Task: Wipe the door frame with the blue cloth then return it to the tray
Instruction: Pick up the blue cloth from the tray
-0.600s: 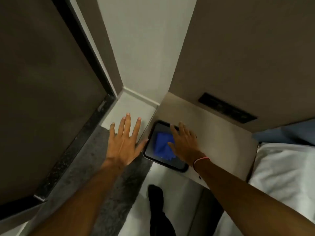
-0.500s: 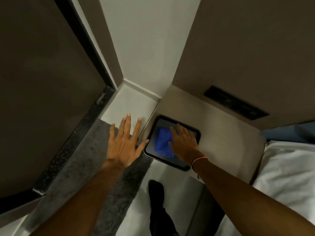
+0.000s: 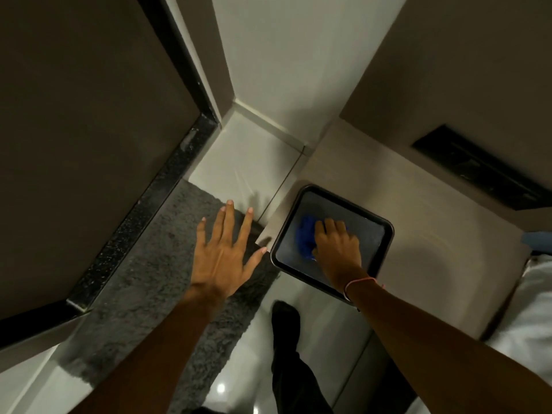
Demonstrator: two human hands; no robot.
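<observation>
Where tray (image 3: 385,234) rims cloth (image 3: 304,236), fingers (image 3: 330,227).

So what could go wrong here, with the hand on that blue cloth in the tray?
The tray sits at the near corner of the bedside ledge, its near edge close to or past the ledge's edge, so a pull on the blue cloth by the right hand might drag or tip it off. The cloth is bunched, so the fingers may lift only part of it. The left hand hangs open over the grey mat, steadying nothing.
</observation>
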